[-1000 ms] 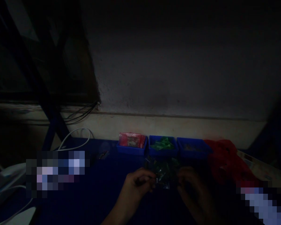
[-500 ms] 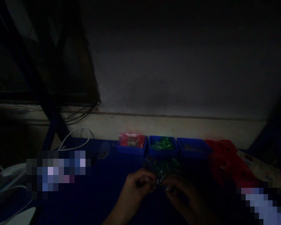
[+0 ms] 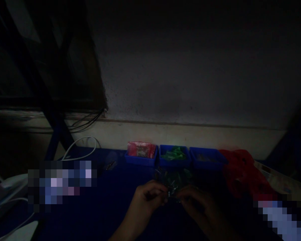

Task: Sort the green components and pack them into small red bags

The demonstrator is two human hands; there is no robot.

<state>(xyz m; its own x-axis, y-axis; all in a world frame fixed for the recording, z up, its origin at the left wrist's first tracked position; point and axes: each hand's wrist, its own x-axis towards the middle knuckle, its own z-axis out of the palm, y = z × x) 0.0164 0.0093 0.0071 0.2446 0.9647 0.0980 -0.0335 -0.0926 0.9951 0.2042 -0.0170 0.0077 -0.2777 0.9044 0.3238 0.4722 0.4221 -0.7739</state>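
At the front middle of the blue tabletop, my left hand (image 3: pixel 150 197) pinches the near left edge of a small clear plastic bag (image 3: pixel 172 189). My right hand (image 3: pixel 198 202) closes its thumb and fingers at the bag's right side. Shiny highlights show on the plastic between my fingertips; the dark picture hides what it contains. Just beyond my hands lie clear and greenish plastic packets (image 3: pixel 184 174), hard to tell apart from the bag.
Along the wall stand three blue bins: one with pink packets (image 3: pixel 140 149), one with green packets (image 3: pixel 174 154), one with small dim pieces (image 3: pixel 205 158). A red plastic bag (image 3: pixel 240 170) lies right. Left are a white cable (image 3: pixel 86 157) and a small metal tool (image 3: pixel 110 165).
My right fingertips have shifted slightly and closed nearer together at the plastic bag. My left hand stays almost still, and the bins have not moved.
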